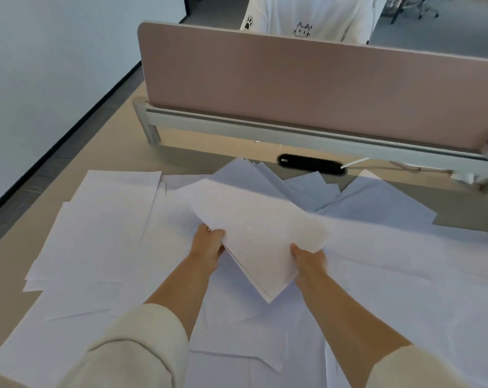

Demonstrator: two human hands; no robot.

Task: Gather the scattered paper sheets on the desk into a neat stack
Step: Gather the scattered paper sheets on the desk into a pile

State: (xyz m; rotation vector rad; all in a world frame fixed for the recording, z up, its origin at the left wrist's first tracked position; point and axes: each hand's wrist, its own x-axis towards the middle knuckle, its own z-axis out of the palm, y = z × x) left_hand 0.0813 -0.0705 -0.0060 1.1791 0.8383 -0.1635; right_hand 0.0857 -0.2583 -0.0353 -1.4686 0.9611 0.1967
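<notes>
Both hands hold 1 bundle of sheets (254,228) up off the desk (4,259), near the middle of the scene. The left hand (209,242) grips the bundle's left edge, with the thumb on top and the fingers curled beneath. The right hand (307,257) clamps the right edge the same way, thumb on top; its fingers are hidden under the paper. The bundle is turned so that 1 corner points toward the near edge of the desk. Its sheets are not squared, and layered edges show along the near left side. Its far right corner is blurred, so how many sheets it holds cannot be told, though it looks like several.

Loose sheets (102,228) lie flat and overlapping over most of the desk, from the near edge to the far side. A fan of them (265,177) is spread just in front of a black cable slot (311,163) set into the desk. A white cable (355,163) comes out of the slot's right end.

Both cream sleeves are pushed up the forearms, the left sleeve (130,348) and the right sleeve (422,371). A pink partition (321,88) stands on a grey rail (265,130) along the far side. Beyond it is a person in a white top with a cat drawing (303,30).
</notes>
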